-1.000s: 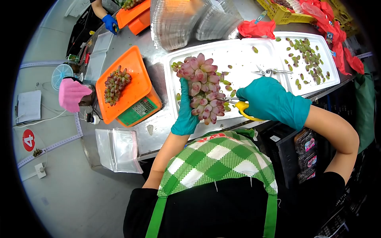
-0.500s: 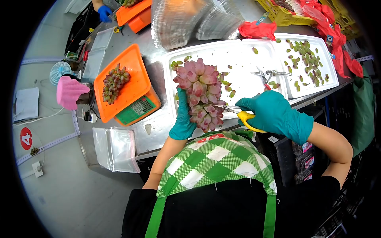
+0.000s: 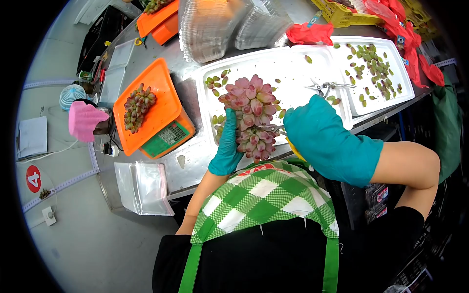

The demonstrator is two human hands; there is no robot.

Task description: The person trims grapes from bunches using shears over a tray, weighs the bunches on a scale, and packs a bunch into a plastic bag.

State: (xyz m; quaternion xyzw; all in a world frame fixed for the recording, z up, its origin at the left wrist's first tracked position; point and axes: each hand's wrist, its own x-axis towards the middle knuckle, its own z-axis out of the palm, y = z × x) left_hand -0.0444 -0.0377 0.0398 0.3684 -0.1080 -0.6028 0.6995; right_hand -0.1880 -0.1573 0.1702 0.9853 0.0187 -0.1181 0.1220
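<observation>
Gloved fingers of our left hand were partly curled, one digit standing upright along the left side of a pink-and-green rosette succulent; the others lay hidden behind the plant, so we could not tell how far they wrapped round it. We held the succulent over the near left part of a white tray, just beyond our green checked apron. Our right hand, also in a teal glove, was closed round yellow-handled scissors, its fingers bent and mostly hidden beneath the back of the hand. The blades met the right side of the succulent, between its upper and lower rosettes; we could not make out how far apart they stood. Loose leaves lay in the tray left of the plant, and pruning shears near its right end. To our left, another succulent sat on the orange pan of a weighing scale.
</observation>
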